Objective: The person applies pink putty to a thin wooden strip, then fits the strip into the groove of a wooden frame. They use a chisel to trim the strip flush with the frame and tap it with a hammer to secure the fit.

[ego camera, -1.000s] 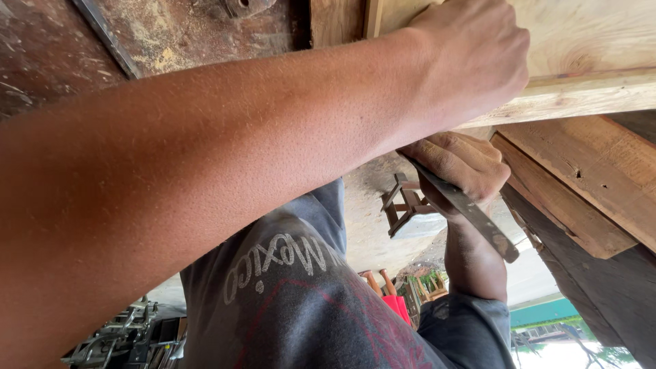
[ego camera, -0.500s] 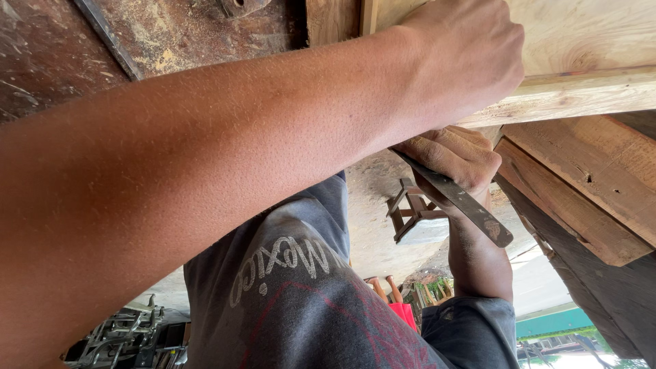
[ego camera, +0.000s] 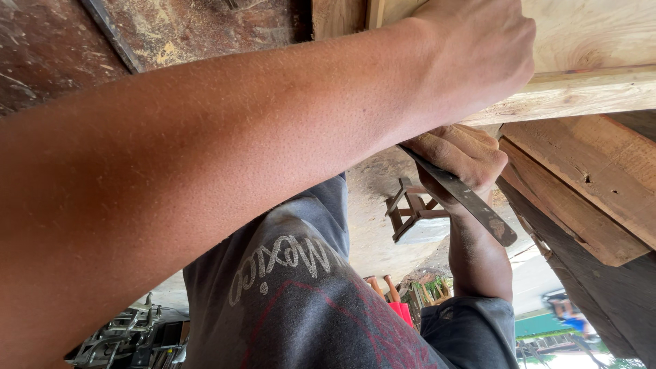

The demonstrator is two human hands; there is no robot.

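Workshop: hand (ego camera: 459,156) clasps flat tool (ego camera: 465,198).

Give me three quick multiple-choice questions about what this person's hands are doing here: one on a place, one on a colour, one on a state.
1. Where is the left hand?
A. On the pale plank
B. On the person's knee
C. In a pocket

2. What colour is the shirt?
A. Yellow
B. Grey
C. White

3. How is the right hand?
A. Spread flat and empty
B. Holding a cup
C. Closed round a dark flat metal tool

Answers:
1 A: the hand lies over the plank's edge.
2 B: the cloth is grey with pale lettering.
3 C: the fingers wrap the tool, whose end sticks out below the fist.
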